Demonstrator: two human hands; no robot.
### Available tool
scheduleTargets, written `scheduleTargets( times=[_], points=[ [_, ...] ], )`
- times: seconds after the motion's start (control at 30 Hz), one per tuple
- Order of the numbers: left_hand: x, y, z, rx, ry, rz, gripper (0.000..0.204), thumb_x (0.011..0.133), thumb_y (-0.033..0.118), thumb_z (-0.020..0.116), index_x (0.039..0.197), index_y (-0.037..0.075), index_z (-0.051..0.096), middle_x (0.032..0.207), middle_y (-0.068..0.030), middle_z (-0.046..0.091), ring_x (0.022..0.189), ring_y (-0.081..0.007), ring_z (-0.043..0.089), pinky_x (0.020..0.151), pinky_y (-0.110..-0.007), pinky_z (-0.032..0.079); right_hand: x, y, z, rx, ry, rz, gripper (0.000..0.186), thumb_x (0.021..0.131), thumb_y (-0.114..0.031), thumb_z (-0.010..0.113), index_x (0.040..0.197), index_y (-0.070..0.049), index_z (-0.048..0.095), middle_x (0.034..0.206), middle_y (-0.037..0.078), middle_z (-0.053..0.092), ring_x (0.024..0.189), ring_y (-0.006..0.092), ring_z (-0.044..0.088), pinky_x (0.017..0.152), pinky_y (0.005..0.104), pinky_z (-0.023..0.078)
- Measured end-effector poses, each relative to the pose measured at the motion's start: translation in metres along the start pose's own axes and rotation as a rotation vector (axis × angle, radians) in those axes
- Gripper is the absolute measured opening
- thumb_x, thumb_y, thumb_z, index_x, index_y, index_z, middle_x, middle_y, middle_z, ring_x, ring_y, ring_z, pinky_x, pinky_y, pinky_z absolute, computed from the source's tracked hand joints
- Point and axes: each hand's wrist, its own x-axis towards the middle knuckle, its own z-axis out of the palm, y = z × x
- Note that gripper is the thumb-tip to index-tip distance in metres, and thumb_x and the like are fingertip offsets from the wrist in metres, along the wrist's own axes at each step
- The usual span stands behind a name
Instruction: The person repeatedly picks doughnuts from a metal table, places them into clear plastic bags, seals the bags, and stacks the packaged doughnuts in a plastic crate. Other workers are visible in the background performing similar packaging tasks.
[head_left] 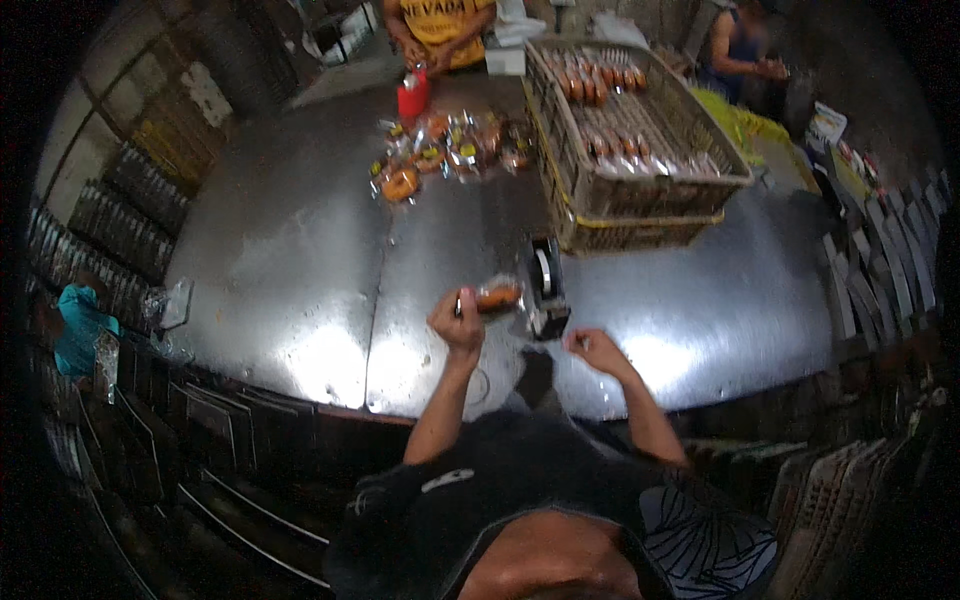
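My left hand (458, 322) is closed on one end of a clear plastic bag with a browned baked piece, like a doughnut or roll, inside. This bagged baked good (498, 297) lies just above the metal table, left of a black tape dispenser (548, 282) with a pale roll in it. Just right of the dispenser's near end is my right hand (597, 352), its thumb and fingers pinched together. Anything between those fingertips is too small to make out. Farther off, a heap of similar bagged baked goods (455, 145) is spread on the table.
Stacked plastic crates (640, 205) stand at the back right, the top one holding rows of bagged baked goods. Across the table (290, 240) a person in a yellow shirt (445, 30) handles something by a red object (412, 95). Other people are at the far right and left. Metal trays (225, 420) fill the near left.
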Motion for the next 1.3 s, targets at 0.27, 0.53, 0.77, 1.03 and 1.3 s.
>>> scheduleTargets(
  times=[0.27,0.53,0.77,1.03,1.3],
  points=[
    [0.019,0.045,0.018,-0.086,-0.077,0.6,0.02,0.074,0.012,0.048,0.061,0.0,0.056,0.058,-0.0093,0.057,0.05,-0.0214,0.057,0.046,-0.029,0.045,0.017,-0.161,-0.043,-0.049,0.015,-0.567,0.019,0.074,-0.015,0.06,0.089,-0.003,0.059,0.11,0.013,0.053,0.094,0.0189,0.053,0.078,0.0287,0.042],
    [0.01,0.044,0.014,-0.081,-0.11,0.383,0.024,0.077,0.011,0.044,0.062,-0.004,0.056,0.055,-0.0126,0.056,0.047,-0.0218,0.056,0.043,-0.028,0.042,0.073,-0.134,-0.034,0.08,-0.344,-0.137,0.04,0.07,-0.019,0.066,0.1,0.002,0.053,0.094,0.011,0.059,0.085,0.015,0.057,0.071,0.0258,0.044],
    [0.026,0.011,0.029,0.017,0.076,-0.26,0.028,0.084,0.016,0.047,0.067,-0.003,0.059,0.059,-0.0111,0.059,0.054,-0.0185,0.056,0.05,-0.03,0.042,0.057,-0.102,-0.003,-0.041,0.119,-0.32,0.054,0.075,-0.03,0.065,0.113,0.002,0.044,0.103,0.015,0.056,0.091,0.0235,0.055,0.08,0.0322,0.043],
    [0.002,0.003,0.08,-0.212,-0.567,0.084,0.036,0.076,0.029,0.059,0.1,0.002,0.055,0.091,-0.0141,0.06,0.079,-0.0258,0.06,0.069,-0.032,0.047,0.064,-0.043,-0.012,1.18,0.228,0.062,0.059,0.08,-0.016,0.054,0.13,-0.012,0.022,0.1,0.007,0.05,0.079,0.0158,0.053,0.064,0.0264,0.044],
    [0.175,-0.258,0.175,0.348,-0.467,-0.203,0.034,0.076,0.024,0.057,0.099,0.0,0.058,0.093,-0.0171,0.06,0.087,-0.0311,0.058,0.077,-0.036,0.044,0.127,0.046,-0.037,0.295,0.155,0.142,0.074,0.078,-0.021,0.053,0.134,-0.002,0.008,0.113,0.02,0.045,0.1,0.0275,0.049,0.083,0.0321,0.04]
  ],
)
